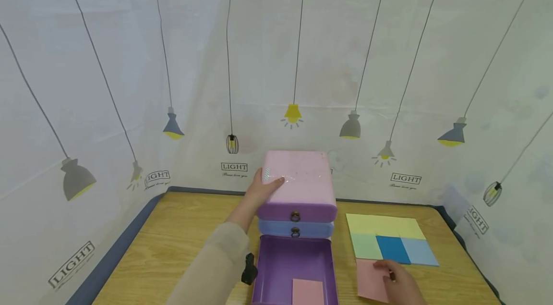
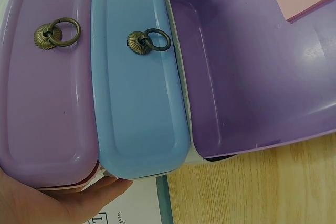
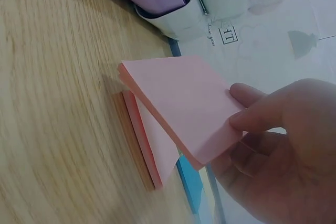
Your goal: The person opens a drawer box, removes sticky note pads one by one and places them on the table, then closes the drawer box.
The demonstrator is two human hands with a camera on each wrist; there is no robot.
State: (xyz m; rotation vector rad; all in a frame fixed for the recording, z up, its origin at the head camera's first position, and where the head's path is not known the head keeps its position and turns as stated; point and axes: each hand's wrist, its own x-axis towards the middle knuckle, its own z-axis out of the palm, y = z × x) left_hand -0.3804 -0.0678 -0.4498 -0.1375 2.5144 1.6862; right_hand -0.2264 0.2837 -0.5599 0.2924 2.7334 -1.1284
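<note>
A small drawer cabinet with a pink top stands on the table, its purple bottom drawer pulled out. My left hand holds the cabinet's upper left edge, thumb on top and fingers down the side. Inside the open drawer lies a pink sticky-note pad. To the cabinet's right, my right hand pinches another pink sticky-note pad between thumb and fingers. That pad is tilted, raised at least partly over more pink pads on the table.
Beyond the right hand lie yellow pads, a green pad, a dark blue pad and a light blue pad, set edge to edge. The cabinet's upper purple drawer and blue drawer are closed, with ring pulls. A lamp-printed sheet hangs behind the table.
</note>
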